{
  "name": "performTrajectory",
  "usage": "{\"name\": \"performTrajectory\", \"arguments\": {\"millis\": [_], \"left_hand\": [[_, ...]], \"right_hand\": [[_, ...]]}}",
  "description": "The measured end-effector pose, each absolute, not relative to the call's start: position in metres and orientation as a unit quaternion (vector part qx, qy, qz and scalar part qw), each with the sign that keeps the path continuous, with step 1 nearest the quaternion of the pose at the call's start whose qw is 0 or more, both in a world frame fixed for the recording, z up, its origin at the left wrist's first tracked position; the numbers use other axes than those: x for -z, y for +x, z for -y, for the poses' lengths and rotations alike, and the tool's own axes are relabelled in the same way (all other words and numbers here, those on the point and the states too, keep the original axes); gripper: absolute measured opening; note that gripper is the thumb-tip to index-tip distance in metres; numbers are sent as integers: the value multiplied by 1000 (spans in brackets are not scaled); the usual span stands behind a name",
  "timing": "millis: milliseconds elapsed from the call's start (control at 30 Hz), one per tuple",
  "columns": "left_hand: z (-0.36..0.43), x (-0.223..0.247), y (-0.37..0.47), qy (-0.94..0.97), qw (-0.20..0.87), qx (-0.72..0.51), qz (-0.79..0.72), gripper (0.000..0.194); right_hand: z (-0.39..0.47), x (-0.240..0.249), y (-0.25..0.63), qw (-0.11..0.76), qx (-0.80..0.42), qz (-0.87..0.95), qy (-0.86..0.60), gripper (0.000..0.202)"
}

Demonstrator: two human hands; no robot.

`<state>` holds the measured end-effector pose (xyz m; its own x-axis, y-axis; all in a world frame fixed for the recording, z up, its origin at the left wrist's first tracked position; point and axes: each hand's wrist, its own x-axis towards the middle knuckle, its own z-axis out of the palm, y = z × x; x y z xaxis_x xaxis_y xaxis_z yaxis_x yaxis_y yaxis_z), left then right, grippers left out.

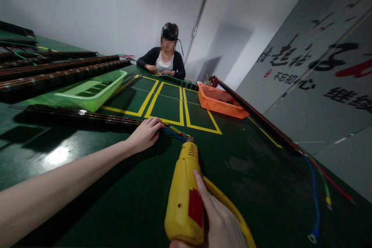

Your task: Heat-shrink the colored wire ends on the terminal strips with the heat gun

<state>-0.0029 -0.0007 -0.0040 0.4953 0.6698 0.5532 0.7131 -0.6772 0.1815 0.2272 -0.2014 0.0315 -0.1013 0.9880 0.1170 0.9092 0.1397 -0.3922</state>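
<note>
My right hand [219,213] grips a yellow heat gun [183,190], its index finger stretched along the body. The metal nozzle [190,139] points away from me, close to the ends of blue, green-yellow and red wires [176,131]. Those wires come out from under the fingers of my left hand [148,133], which is closed over them at the end of a long dark bar [95,118]. The bar lies flat on the green table and runs off to the left. What lies beneath my left palm is hidden.
A green basket [94,102] stands behind the bar, beside stacked long bars [64,71] at left. An orange basket [221,110] is at the far right, near another bar [261,118] with loose wires [315,197]. Across the table [139,209] sits a person [165,60].
</note>
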Motion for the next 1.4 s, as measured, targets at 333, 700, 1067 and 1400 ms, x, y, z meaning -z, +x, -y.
{"name": "performTrajectory", "arguments": {"millis": [333,700,1067,1400], "left_hand": [[-1,6,-1,-859,41,311,404,29],[0,4,-2,-860,37,318,397,30],[-1,5,-3,-865,42,305,396,30],[3,2,-2,-865,45,294,404,31]], "right_hand": [[187,-40,172,169,-129,743,-635,120],[185,-36,161,151,-74,770,-615,117],[182,-40,197,131,-132,772,-607,121],[194,-35,239,122,-132,774,-607,124]]}}
